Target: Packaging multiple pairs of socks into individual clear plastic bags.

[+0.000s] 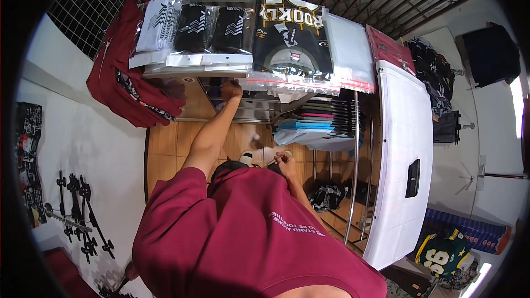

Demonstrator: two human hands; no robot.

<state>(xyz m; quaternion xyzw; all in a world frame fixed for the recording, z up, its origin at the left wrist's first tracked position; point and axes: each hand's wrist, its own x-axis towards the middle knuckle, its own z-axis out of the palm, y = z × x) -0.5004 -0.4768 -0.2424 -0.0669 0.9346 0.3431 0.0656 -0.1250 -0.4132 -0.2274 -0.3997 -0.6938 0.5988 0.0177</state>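
My left hand reaches into the opening of the display cabinet, under its top. Its fingers are bent and partly in shadow, so what they touch is unclear. Dim purple and dark items lie just beside it inside. Above the hand, on the cabinet top, lie two black packs of apparel in clear sleeves and one white pack. A black jersey in a clear zip bag lies to their right. My right hand hangs low in front of me, fingers loosely bent and apart, with nothing visible in it.
Clear plastic bags lie right of the jersey. A maroon garment drapes over the cabinet's left end. Shirts hang on a metal rack at right, near a white-covered table bearing a black wallet-like item. Hangers hang at left.
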